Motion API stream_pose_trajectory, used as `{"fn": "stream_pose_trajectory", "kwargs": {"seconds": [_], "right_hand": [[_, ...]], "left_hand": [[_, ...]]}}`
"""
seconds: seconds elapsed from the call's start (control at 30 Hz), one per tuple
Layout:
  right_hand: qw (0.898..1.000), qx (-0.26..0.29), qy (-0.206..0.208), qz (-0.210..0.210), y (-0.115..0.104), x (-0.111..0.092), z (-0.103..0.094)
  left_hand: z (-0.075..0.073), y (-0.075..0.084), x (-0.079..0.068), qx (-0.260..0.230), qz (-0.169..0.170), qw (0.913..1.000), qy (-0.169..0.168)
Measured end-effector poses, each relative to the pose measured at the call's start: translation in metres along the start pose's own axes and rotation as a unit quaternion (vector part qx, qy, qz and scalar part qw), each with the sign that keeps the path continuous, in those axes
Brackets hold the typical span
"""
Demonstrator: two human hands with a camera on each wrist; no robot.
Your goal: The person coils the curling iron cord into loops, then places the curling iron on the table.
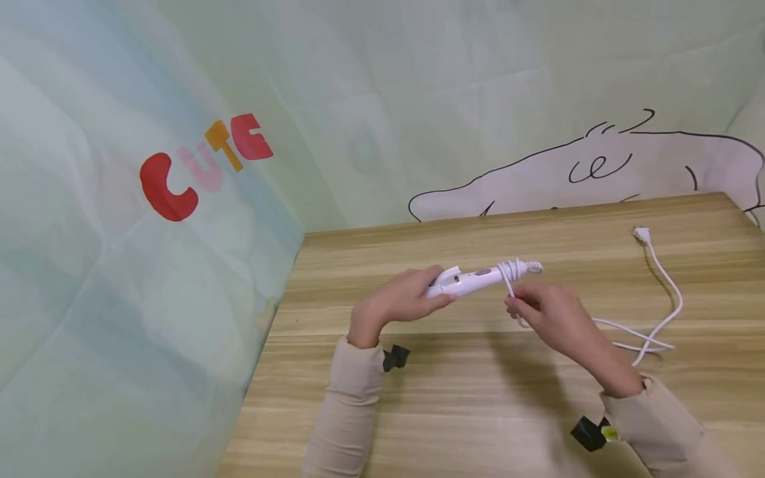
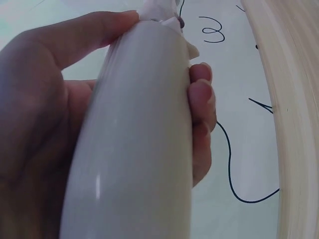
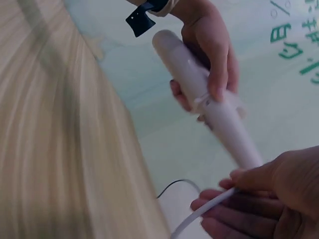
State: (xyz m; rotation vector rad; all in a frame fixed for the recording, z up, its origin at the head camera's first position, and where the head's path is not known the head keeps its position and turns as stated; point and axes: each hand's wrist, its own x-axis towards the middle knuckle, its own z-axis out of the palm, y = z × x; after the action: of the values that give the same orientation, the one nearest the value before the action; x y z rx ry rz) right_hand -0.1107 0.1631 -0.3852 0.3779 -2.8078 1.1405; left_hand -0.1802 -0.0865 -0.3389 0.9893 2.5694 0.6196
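A white curling iron (image 1: 472, 282) is held above the wooden table, tilted slightly up toward the right. My left hand (image 1: 409, 297) grips its thick barrel end, and in the left wrist view the fingers wrap the smooth white casing (image 2: 134, 129). Several turns of the white cord (image 1: 674, 292) are wound round the handle's right end, beside a coiled strain relief (image 1: 534, 267). My right hand (image 1: 552, 317) pinches the cord between thumb and fingers just below those turns; the right wrist view shows the cord (image 3: 204, 206) running across the fingers.
The cord's loose length lies looped on the right of the table (image 1: 448, 398), its plug (image 1: 642, 234) near the back. Fabric walls stand behind and left, with coloured letters (image 1: 169, 189) and a line drawing. Small black mounts (image 1: 588, 433) sit at both wrists.
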Motion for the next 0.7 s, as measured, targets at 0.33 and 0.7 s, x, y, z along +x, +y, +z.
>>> {"fn": "stream_pose_trajectory", "kwargs": {"seconds": [0.33, 0.7], "right_hand": [[0.993, 0.102, -0.037, -0.055, 0.05, 0.008, 0.018], [0.993, 0.105, -0.024, -0.044, 0.078, 0.027, 0.01]], "left_hand": [[0.0, -0.001, -0.002, -0.015, 0.015, 0.9997, -0.007], [0.007, 0.001, -0.003, 0.0, 0.047, 0.9989, 0.006]]}}
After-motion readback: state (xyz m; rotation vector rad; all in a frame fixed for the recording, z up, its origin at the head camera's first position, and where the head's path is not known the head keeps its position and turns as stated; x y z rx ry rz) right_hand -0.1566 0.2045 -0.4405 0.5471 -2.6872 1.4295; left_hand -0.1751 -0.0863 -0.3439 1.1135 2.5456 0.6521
